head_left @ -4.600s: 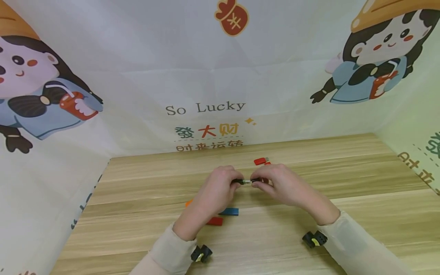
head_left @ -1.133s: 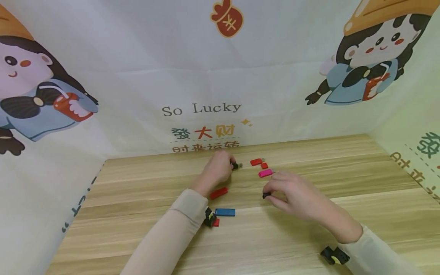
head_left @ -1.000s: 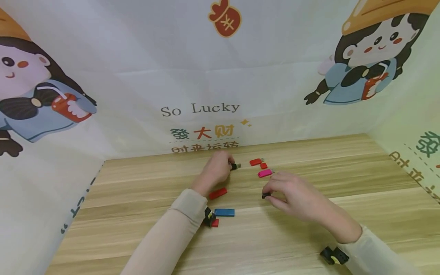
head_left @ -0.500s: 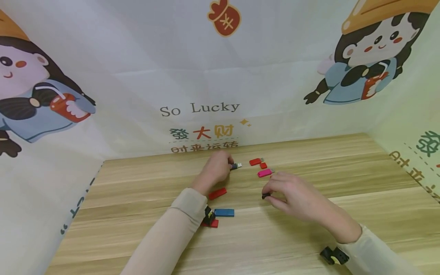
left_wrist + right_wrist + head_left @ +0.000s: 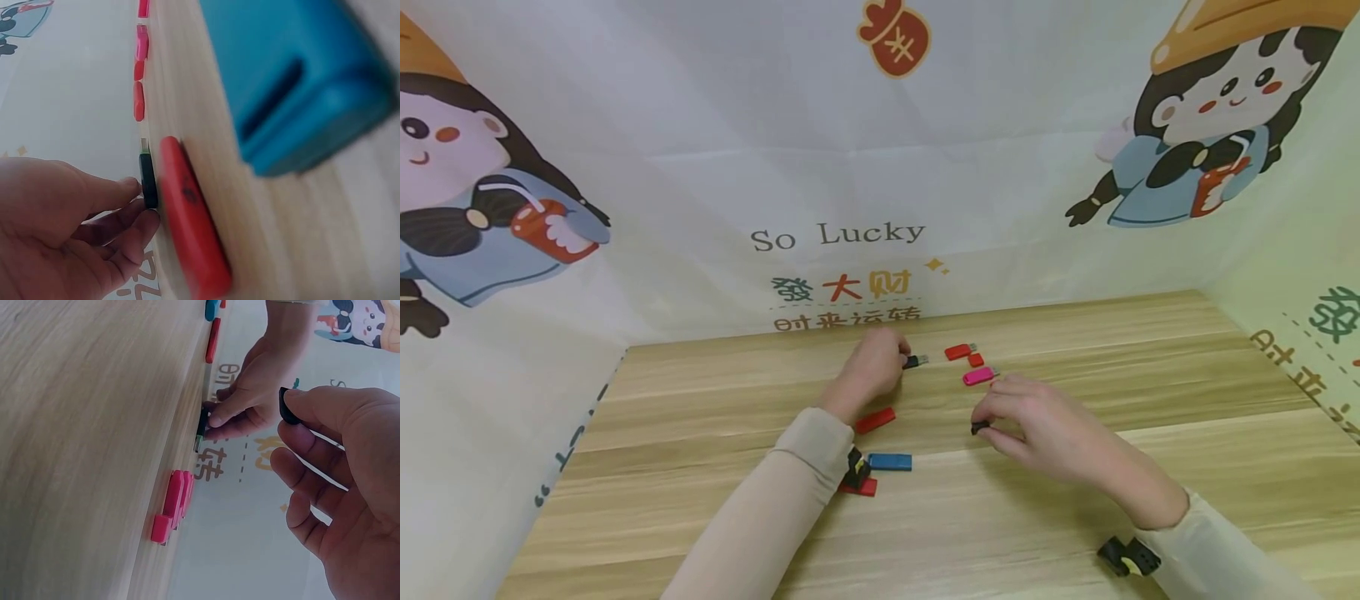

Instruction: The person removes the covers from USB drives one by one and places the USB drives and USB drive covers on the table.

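Observation:
In the head view, my left hand (image 5: pixel 874 367) is at the back of the table. Its thumb and fingers pinch a black USB flash drive (image 5: pixel 912 362), low at the tabletop, its bare metal plug pointing right. The left wrist view also shows this flash drive (image 5: pixel 147 178) between thumb and fingertips. My right hand (image 5: pixel 1037 425) is held nearer the front and to the right. Between thumb and index finger it pinches a small black cap (image 5: pixel 287 407), the other fingers loosely bent. A pink flash drive (image 5: pixel 978 377) lies just beyond the right hand.
Behind the pink drive lie a red flash drive (image 5: pixel 958 352) and its red cap (image 5: pixel 976 360). A pink cap (image 5: pixel 161 529) shows in the right wrist view. Beside the left forearm lie a red stick (image 5: pixel 876 420), a blue one (image 5: pixel 890 462) and another red one (image 5: pixel 867 487), partly covered.
The hands, together at the drive and cap several seconds ago, are now apart: left at the back, right nearer the front. Over the last second both have stayed nearly still.

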The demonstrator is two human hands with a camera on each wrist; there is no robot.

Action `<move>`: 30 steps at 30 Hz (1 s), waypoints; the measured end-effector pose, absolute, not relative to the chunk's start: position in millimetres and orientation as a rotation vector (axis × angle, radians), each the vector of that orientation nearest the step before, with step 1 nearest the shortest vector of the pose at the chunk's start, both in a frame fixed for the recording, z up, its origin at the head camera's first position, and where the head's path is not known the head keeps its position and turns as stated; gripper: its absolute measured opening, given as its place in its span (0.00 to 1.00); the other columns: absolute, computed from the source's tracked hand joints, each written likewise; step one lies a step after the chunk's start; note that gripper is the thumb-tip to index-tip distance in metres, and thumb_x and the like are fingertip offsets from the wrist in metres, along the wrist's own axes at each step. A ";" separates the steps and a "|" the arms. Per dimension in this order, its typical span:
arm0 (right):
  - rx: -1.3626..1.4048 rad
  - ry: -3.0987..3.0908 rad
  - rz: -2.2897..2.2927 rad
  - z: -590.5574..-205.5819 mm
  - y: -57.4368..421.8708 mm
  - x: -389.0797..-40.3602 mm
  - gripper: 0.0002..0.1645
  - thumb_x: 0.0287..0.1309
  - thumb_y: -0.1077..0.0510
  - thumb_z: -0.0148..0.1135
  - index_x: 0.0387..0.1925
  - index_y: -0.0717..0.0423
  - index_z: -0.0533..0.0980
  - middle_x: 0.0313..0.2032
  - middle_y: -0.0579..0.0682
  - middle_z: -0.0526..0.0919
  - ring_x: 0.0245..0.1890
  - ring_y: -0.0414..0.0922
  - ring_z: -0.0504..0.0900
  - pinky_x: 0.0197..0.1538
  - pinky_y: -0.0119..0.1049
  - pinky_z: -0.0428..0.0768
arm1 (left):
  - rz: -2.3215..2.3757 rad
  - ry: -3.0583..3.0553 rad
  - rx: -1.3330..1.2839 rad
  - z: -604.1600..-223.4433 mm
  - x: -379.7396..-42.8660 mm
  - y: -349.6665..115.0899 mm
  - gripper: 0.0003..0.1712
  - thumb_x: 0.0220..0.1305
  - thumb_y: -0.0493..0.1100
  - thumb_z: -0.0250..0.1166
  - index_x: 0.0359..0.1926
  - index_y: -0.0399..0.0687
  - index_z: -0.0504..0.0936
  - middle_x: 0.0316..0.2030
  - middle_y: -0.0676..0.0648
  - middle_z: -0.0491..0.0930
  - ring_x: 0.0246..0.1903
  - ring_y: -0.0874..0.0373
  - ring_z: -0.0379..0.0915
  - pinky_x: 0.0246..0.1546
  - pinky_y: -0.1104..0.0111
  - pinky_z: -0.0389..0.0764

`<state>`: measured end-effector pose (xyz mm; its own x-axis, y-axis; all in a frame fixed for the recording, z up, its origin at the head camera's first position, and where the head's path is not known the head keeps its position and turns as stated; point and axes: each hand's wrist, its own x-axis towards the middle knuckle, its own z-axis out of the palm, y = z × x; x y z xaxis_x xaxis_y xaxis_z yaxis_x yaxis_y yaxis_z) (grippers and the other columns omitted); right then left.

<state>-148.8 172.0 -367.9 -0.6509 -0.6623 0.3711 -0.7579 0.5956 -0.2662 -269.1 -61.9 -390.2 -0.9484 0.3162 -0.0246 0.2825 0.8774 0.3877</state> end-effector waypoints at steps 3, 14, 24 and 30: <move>1.175 -2.592 0.590 -366.8 171.5 -149.4 0.05 0.58 0.56 0.67 0.37 0.46 0.81 0.37 0.35 0.79 0.39 0.33 0.77 0.48 0.37 0.78 | 0.598 2.972 0.484 -389.9 -269.3 -63.2 0.12 0.70 0.38 0.56 0.48 0.42 0.83 0.45 0.47 0.82 0.48 0.54 0.76 0.50 0.63 0.76; 1.200 -2.548 0.574 -362.4 168.5 -161.5 0.07 0.56 0.58 0.68 0.38 0.51 0.82 0.39 0.40 0.82 0.41 0.38 0.80 0.45 0.36 0.80 | 0.625 2.998 0.538 -379.6 -261.4 -66.5 0.16 0.70 0.39 0.57 0.56 0.42 0.80 0.52 0.47 0.80 0.55 0.51 0.72 0.57 0.61 0.72; 1.191 -2.591 0.550 -355.0 163.3 -177.3 0.08 0.53 0.58 0.71 0.36 0.51 0.82 0.32 0.39 0.81 0.33 0.38 0.77 0.38 0.34 0.78 | 0.674 3.069 0.569 -369.7 -240.9 -75.2 0.17 0.68 0.40 0.59 0.55 0.42 0.78 0.50 0.44 0.77 0.50 0.52 0.72 0.52 0.61 0.74; 1.172 -2.646 0.530 -353.3 157.4 -189.5 0.06 0.55 0.58 0.69 0.35 0.48 0.80 0.31 0.37 0.79 0.33 0.37 0.76 0.38 0.34 0.76 | 0.655 3.108 0.599 -364.0 -225.1 -82.1 0.17 0.66 0.39 0.61 0.55 0.43 0.78 0.51 0.45 0.76 0.52 0.53 0.71 0.55 0.62 0.72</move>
<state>-189.5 157.4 -353.3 -0.6657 -0.6740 0.3204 -0.7454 0.6214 -0.2415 -225.1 -82.1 -364.0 -0.9273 0.3372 0.1625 0.3741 0.8495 0.3721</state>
